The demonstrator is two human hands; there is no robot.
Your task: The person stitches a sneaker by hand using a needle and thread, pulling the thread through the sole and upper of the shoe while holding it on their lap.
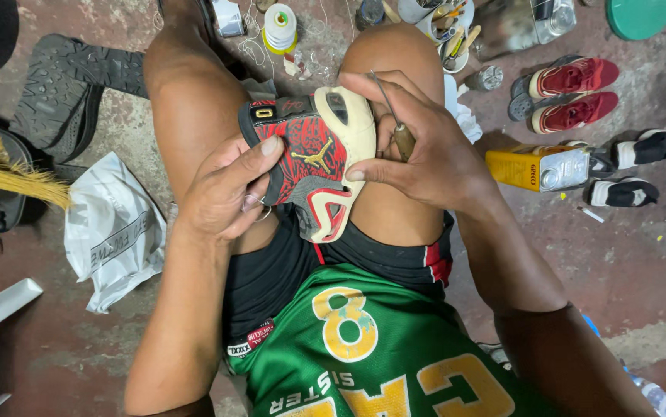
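Note:
A red, black and cream sneaker rests between my knees, sole side turned to the right. My left hand grips its upper from the left, thumb pressed on the red side panel. My right hand holds the cream sole edge with its thumb while its fingers close on a wooden-handled awl, whose thin metal shaft points up and away. A loop of thread hangs near my left fingers.
A spool of thread and a cup of tools stand beyond my knees. A yellow tin can, red sneakers, black-and-white shoes lie right. A white plastic bag, black soles and a broom lie left.

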